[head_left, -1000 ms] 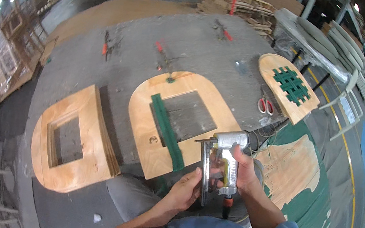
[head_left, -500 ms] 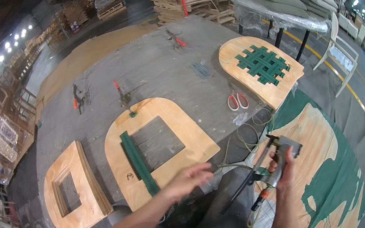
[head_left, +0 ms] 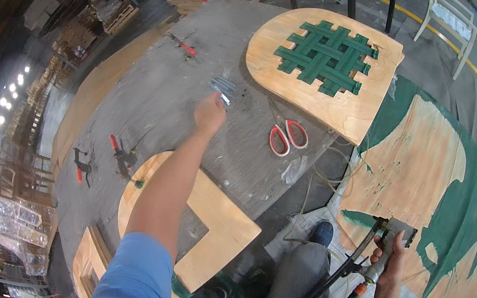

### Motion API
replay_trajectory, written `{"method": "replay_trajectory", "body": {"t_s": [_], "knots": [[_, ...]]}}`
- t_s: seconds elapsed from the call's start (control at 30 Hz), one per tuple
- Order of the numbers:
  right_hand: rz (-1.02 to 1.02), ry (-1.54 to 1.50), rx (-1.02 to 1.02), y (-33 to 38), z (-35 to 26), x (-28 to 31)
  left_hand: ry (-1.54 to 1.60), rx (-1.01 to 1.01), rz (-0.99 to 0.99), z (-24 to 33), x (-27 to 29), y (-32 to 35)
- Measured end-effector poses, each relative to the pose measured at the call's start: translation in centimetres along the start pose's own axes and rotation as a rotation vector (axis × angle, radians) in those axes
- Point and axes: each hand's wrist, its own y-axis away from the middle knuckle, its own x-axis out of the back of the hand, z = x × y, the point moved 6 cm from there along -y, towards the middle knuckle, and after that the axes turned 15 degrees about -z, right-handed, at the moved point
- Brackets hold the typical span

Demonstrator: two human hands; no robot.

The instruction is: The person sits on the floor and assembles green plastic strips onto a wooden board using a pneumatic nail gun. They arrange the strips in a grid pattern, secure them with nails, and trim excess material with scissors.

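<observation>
My left hand (head_left: 210,113) is stretched far across the grey worktable (head_left: 151,103) and closes on a small bundle of silvery staple strips (head_left: 222,89). My right hand (head_left: 387,259) hangs down at my right side, off the table, gripping a metal pneumatic staple gun (head_left: 387,240) with an orange hose fitting below it. Under my left forearm lies a plywood seat frame (head_left: 220,222) with a square opening. A finished plywood seat (head_left: 347,104) with woven green webbing sits at the far right of the table.
Red-handled scissors (head_left: 287,138) lie near the table's right edge. Red and black clamps (head_left: 121,154) lie at the left, another red tool (head_left: 185,47) farther back. A second frame (head_left: 89,260) sits at lower left. Plywood sheets with green fabric (head_left: 435,182) cover the floor on the right. My knee (head_left: 300,273) is below.
My left hand has let go of the staple gun and reached forward across the table to the staple strips. My right hand has lowered the gun to my right side. My view swung right.
</observation>
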Motion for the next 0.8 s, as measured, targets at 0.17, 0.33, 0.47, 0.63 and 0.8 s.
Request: {"method": "replay_trajectory", "body": {"t_s": [0.17, 0.33, 0.47, 0.63, 0.8], "knots": [[0.054, 0.022, -0.022, -1.0, -0.1, 0.0, -0.174, -0.129, 0.046, 1.3, -0.3, -7.7], [0.037, 0.032, -0.079, -2.6, 0.4, -0.9, -0.444, -0.37, -0.097, 2.1, -2.7, -11.2], [0.018, 0.038, -0.088, -3.2, 0.7, -1.6, -0.675, -0.444, -0.236, 3.5, -4.2, -12.3], [-0.074, 0.028, -0.089, -3.4, 0.5, -3.2, -0.606, -0.484, -0.143, 3.9, -1.1, -11.3], [-0.315, -0.064, -0.033, -2.5, 0.3, -6.2, -0.047, -0.439, 0.013, 5.6, 5.1, -4.4]]}}
